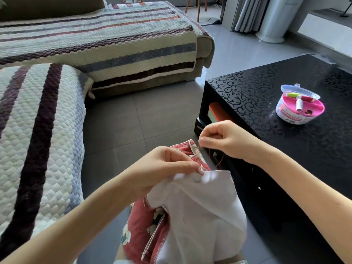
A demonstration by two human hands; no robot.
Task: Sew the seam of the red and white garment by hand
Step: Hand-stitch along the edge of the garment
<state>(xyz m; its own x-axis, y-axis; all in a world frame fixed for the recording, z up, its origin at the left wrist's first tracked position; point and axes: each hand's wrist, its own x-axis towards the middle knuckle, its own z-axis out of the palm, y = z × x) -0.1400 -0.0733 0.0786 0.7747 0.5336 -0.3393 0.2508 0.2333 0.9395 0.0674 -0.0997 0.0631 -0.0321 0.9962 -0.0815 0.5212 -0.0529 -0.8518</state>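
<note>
The red and white garment (198, 210) hangs bunched over my lap at the bottom centre, white inside facing up and red flowered fabric showing at its left and top. My left hand (162, 168) pinches the garment's seam edge between thumb and fingers. My right hand (224, 141), just above and to the right, pinches a red thread (219, 162) that loops down to the seam. The needle itself is too small to make out.
A black patterned coffee table (285, 141) stands at the right with a round pink sewing kit (299, 105), lid open, holding thread spools. A sofa with a striped quilted cover (38, 130) fills the left. Grey floor tiles lie between.
</note>
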